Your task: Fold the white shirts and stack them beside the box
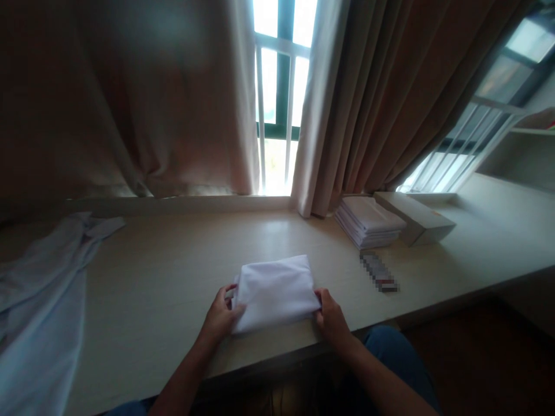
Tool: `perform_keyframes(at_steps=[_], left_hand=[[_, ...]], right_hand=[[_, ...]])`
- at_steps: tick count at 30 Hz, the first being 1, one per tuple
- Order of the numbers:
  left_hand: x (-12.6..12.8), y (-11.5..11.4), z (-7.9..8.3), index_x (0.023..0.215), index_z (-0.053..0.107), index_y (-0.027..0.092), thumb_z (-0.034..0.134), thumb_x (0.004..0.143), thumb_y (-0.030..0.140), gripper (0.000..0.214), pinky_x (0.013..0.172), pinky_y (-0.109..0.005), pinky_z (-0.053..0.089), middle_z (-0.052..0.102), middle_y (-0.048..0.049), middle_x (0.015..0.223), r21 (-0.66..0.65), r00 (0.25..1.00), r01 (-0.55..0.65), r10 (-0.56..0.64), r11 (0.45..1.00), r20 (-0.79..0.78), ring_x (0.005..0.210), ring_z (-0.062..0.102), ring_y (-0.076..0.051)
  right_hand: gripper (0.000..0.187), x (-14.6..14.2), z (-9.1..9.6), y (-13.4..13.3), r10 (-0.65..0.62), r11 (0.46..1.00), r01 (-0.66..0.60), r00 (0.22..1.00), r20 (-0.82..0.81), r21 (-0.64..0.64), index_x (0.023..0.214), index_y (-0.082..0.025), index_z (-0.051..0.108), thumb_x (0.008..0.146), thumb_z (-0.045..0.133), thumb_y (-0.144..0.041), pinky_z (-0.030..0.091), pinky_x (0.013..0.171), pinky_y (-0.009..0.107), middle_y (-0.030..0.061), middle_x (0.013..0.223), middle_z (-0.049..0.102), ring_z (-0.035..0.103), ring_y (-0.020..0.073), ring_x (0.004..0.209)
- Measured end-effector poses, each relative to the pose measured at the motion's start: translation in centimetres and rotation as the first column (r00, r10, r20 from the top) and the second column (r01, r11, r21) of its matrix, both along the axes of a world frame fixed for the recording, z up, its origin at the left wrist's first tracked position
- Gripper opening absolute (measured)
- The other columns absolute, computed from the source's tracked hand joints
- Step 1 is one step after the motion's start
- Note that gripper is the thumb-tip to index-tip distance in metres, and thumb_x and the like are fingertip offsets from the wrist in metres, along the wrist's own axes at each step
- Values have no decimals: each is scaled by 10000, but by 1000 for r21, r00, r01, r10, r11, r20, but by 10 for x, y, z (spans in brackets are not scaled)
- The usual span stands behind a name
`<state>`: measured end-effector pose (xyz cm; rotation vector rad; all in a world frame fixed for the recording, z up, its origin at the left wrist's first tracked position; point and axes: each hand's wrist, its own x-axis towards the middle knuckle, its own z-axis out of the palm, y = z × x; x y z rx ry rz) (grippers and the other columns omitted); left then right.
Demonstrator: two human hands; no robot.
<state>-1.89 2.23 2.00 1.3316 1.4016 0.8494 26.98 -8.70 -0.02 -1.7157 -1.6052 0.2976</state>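
A folded white cloth (275, 292) lies on the pale tabletop in front of me, a rough rectangle with several layers. My left hand (222, 315) grips its left edge, thumb on top and fingers round the side. At the right edge, my right hand (332, 315) pinches the cloth's lower corner, its fingertips partly hidden by the fabric. To the far left, a loose heap of white cloth (52, 300) lies crumpled on the table. A stack of folded white cloths (368, 222) sits at the back right.
Beside the stack stands a pale box (416, 216). A pixelated dark object (379, 271) lies nearer me on the right. Behind the table (151, 277) hang brown curtains (373, 86), parted at a barred window (277, 98). The table's front edge runs just above my legs.
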Motion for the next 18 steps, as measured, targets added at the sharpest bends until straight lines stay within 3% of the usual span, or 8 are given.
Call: perform_keyframes(at_steps=[4, 6, 9, 13, 18], left_hand=[[8, 11, 18, 1245, 464, 212, 745, 659, 489, 706, 573, -294, 503, 660, -66, 865, -33, 997, -46, 47, 998, 55, 669, 665, -203], [14, 19, 20, 1208, 475, 205, 764, 644, 478, 690, 514, -276, 485, 660, -54, 813, -52, 996, -44, 48, 998, 79, 618, 654, -197], [23, 30, 12, 1140, 492, 201, 782, 643, 362, 598, 461, -239, 453, 666, -35, 757, -56, 990, -60, 66, 997, 122, 556, 630, -171], [32, 34, -5, 1164, 478, 222, 723, 690, 270, 536, 424, -212, 424, 671, -12, 728, -59, 970, -6, 20, 998, 244, 492, 599, -143], [36, 24, -2, 1372, 377, 270, 707, 705, 257, 744, 449, -214, 439, 660, 12, 712, -84, 886, 100, -51, 991, 461, 479, 578, -121]], right_hand=[[392, 2, -4, -5, 7, 1000, -7, 999, 35, 8, 1085, -196, 458, 721, 446, -52, 480, 801, 296, 60, 1010, 614, 611, 201, 921], [355, 2, -3, -7, -18, 1000, 18, 995, 103, -2, 1075, -193, 455, 737, 465, -83, 493, 778, 313, 60, 980, 609, 614, 214, 885], [406, 3, -1, -8, -49, 999, 51, 971, 233, -1, 1136, -172, 437, 739, 507, -124, 512, 780, 352, 87, 1033, 593, 616, 242, 907], [608, 2, 4, -7, -51, 999, 41, 946, 321, 36, 1297, -152, 351, 711, 457, -34, 520, 846, 353, 132, 1239, 521, 586, 249, 1061], [748, -3, 9, -4, -99, 993, 118, 870, 483, -8, 1427, -232, 305, 734, 384, 38, 564, 718, 349, 137, 1380, 438, 648, 235, 926]])
